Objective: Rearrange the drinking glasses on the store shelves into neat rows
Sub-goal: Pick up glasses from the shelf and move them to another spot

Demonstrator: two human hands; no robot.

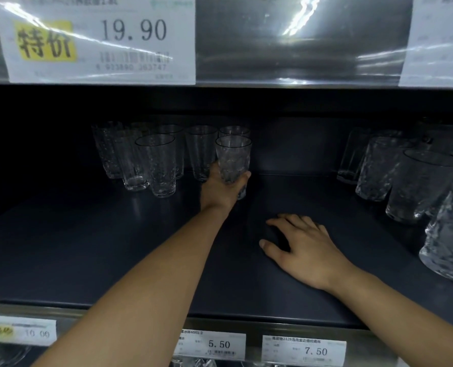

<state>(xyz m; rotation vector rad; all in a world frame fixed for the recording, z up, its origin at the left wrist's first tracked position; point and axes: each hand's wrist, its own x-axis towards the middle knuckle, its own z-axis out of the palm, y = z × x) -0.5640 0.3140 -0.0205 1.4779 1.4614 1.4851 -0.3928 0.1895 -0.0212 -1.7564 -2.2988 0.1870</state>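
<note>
Head view: the left hand (221, 188) curls round a textured glass (232, 161) at the right end of the back cluster (154, 157), while the right hand (303, 247) rests spread on the dark shelf (114, 255). Placing seems underway; next it likely needs lining up beside its neighbours.

L hand (220, 188) grips clear glass (232, 160) just right of glass cluster (156, 160); R hand (303, 247) flat on dark shelf (114, 247), nearer front.

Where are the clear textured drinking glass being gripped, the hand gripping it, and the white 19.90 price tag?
clear textured drinking glass (233, 157): head view, upper side wall.
left hand (218, 190): head view, back of the hand.
white 19.90 price tag (134, 30): head view, printed digits.
</note>
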